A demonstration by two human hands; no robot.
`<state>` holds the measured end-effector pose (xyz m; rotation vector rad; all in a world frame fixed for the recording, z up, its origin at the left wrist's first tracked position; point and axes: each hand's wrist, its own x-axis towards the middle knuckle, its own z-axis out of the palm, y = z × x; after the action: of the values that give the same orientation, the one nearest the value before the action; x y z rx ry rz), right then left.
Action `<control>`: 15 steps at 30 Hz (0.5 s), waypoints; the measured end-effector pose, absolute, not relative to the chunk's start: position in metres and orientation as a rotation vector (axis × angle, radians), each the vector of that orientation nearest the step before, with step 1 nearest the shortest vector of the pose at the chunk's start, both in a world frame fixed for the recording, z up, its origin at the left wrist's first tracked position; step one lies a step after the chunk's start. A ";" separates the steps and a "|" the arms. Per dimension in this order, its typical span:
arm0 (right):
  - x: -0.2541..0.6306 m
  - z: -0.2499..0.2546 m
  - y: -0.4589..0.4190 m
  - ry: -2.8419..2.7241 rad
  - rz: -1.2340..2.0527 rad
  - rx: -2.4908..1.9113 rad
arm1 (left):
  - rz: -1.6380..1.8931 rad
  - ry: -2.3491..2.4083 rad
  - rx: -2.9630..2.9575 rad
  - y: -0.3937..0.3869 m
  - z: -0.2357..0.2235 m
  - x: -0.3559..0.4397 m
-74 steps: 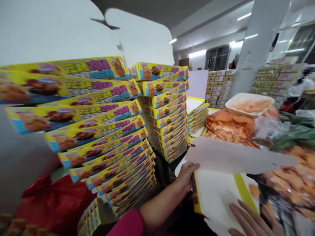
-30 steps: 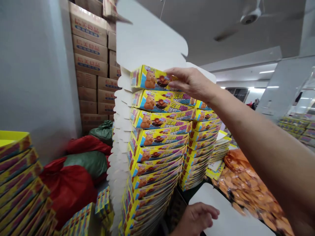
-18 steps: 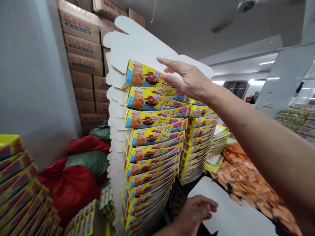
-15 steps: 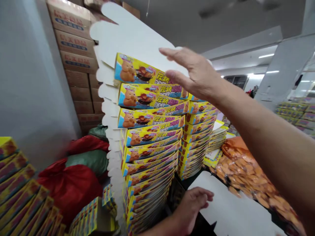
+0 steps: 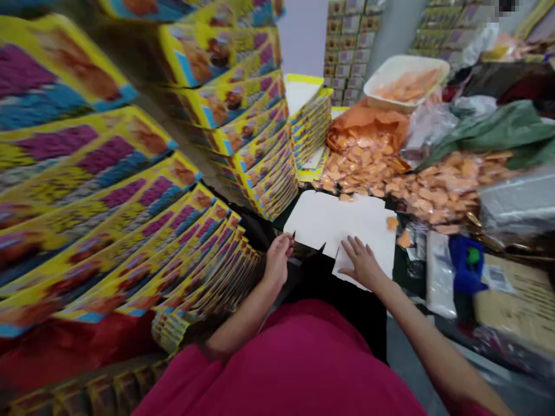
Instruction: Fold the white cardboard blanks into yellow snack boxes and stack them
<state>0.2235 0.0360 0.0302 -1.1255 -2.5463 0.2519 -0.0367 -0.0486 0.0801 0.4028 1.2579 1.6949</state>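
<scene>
A blank white cardboard sheet (image 5: pixel 323 216), with notches cut along its near side, lies flat in front of me on the dark work table. My left hand (image 5: pixel 277 260) is at the sheet's near left corner, fingers curled in and closed on its edge. Spread flat on the near right part of the same sheet is my right hand (image 5: pixel 359 263), fingers apart and holding nothing. A few orange packets (image 5: pixel 392 223) touch or overlap the sheet's right edge.
Tall stacks of printed yellow boxes (image 5: pixel 264 150) rise at left, with more slanting boxes (image 5: pixel 108 231) nearer me. Behind the sheet lies a pile of orange packets (image 5: pixel 364 156). A white tub (image 5: pixel 373 86), a blue tape dispenser (image 5: pixel 462 266) and plastic-wrapped packs (image 5: pixel 440 271) are at right.
My view has swung down and to the right. My right hand has come down from the top of the box stack onto the white sheet. My left hand is now at the sheet's corner.
</scene>
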 end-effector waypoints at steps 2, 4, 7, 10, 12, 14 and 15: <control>0.217 -0.005 0.031 -2.626 0.237 -1.226 | 1.731 1.319 0.307 -0.045 0.073 -0.033; 0.195 -0.011 0.032 -2.644 0.250 -1.241 | 1.719 1.370 0.161 -0.042 0.071 -0.028; 0.158 0.007 0.039 -2.624 0.383 -1.280 | 1.645 1.397 0.022 -0.040 0.071 -0.022; 0.146 0.029 0.045 -2.582 0.524 -1.315 | 1.539 1.368 0.109 -0.043 0.069 -0.017; 0.155 0.039 0.046 -2.564 0.561 -1.318 | 1.410 1.322 0.265 -0.046 0.065 -0.012; 0.170 0.048 0.045 -2.486 0.613 -1.336 | 1.258 1.272 0.431 -0.046 0.060 -0.004; 0.178 0.053 0.044 -2.396 0.662 -1.344 | 1.198 1.253 0.503 -0.044 0.058 0.000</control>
<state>0.1779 0.0442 0.0527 -1.3437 -2.3965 0.6615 0.0003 -0.0437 0.0578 0.5027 1.2529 1.1982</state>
